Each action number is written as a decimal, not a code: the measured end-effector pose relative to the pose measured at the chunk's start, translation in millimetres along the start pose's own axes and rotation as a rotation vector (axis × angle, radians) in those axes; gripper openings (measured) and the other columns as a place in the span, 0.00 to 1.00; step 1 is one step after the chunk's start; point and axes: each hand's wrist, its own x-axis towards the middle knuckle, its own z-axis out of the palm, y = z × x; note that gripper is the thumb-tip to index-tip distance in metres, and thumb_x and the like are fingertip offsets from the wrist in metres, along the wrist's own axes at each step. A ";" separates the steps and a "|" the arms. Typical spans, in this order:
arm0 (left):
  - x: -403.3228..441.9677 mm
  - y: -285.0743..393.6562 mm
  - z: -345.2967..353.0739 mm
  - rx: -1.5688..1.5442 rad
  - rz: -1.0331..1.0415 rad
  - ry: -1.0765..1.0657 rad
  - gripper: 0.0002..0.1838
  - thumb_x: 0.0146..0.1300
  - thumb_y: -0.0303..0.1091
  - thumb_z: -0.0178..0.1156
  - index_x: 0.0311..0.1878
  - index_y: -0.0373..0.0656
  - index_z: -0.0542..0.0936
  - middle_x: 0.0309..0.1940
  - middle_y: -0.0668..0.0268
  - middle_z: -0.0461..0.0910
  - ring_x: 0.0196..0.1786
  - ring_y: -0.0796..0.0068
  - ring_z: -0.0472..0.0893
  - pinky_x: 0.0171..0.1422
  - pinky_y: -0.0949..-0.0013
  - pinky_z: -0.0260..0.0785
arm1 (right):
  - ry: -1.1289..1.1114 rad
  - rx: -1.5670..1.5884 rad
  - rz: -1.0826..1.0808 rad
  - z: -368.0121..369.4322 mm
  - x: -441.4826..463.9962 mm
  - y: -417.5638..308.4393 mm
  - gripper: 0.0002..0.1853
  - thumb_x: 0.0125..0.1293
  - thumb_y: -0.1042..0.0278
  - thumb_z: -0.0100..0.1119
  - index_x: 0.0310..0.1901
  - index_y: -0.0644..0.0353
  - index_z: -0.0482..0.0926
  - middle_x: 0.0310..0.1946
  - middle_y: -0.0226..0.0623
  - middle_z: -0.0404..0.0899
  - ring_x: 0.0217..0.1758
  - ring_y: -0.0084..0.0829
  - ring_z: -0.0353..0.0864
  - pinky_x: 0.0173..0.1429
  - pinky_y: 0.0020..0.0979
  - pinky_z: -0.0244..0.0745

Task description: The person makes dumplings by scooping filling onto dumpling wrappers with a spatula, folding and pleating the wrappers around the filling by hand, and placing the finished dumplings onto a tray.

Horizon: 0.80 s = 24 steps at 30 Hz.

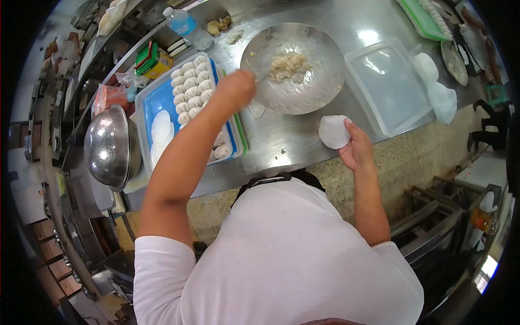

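Observation:
My left hand (pixel 236 88), blurred and closed, is at the left rim of a wide metal bowl (pixel 325 59). What it holds is too small and blurred to make out. A pale, lumpy filling (pixel 291 67) lies inside the bowl. Below and right of the bowl, my right hand (pixel 357 146) holds a round white wrapper (pixel 333 132) between its thumb and fingers. White pleated dumplings (pixel 190 82) stand in rows in a blue-lined tray (pixel 145 111) under and beside my left forearm. More flat white wrappers (pixel 162 127) are stacked at the tray's left side.
A translucent plastic tray (pixel 387 89) lies right of the bowl, beside white plastic bags (pixel 441 100). At the left are a perforated metal bowl (pixel 107 145), a yellow-green tub (pixel 154 60) and a water bottle (pixel 187 28). Another tray (pixel 420 19) sits at the upper right.

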 end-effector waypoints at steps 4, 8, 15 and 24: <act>-24.3 32.1 1.5 -0.111 0.227 -0.047 0.22 0.56 0.18 0.54 0.54 0.41 0.85 0.48 0.46 0.82 0.54 0.45 0.81 0.62 0.52 0.73 | -0.011 0.050 0.023 0.7 4.2 -5.6 0.19 0.78 0.62 0.53 0.59 0.71 0.75 0.55 0.47 0.82 0.57 0.39 0.84 0.65 0.43 0.79; -8.0 13.6 5.5 -0.145 0.051 0.170 0.24 0.56 0.18 0.54 0.55 0.43 0.85 0.46 0.45 0.81 0.53 0.46 0.81 0.61 0.54 0.73 | -0.032 0.041 0.023 1.0 6.0 -11.0 0.19 0.79 0.62 0.53 0.59 0.72 0.75 0.55 0.47 0.82 0.57 0.39 0.84 0.65 0.43 0.79; -14.0 30.7 7.3 -0.230 0.181 -0.123 0.22 0.58 0.20 0.55 0.55 0.44 0.86 0.45 0.47 0.81 0.52 0.47 0.81 0.59 0.53 0.72 | -0.051 0.069 0.031 -5.9 15.2 -11.2 0.20 0.78 0.62 0.53 0.59 0.72 0.75 0.56 0.48 0.82 0.58 0.40 0.84 0.65 0.44 0.79; 0.3 19.5 10.9 -0.162 0.255 0.020 0.15 0.66 0.23 0.57 0.53 0.43 0.87 0.41 0.48 0.83 0.50 0.48 0.82 0.54 0.56 0.73 | -0.058 0.076 0.052 0.0 21.0 -14.4 0.19 0.79 0.62 0.52 0.59 0.71 0.75 0.55 0.47 0.82 0.58 0.41 0.84 0.65 0.45 0.79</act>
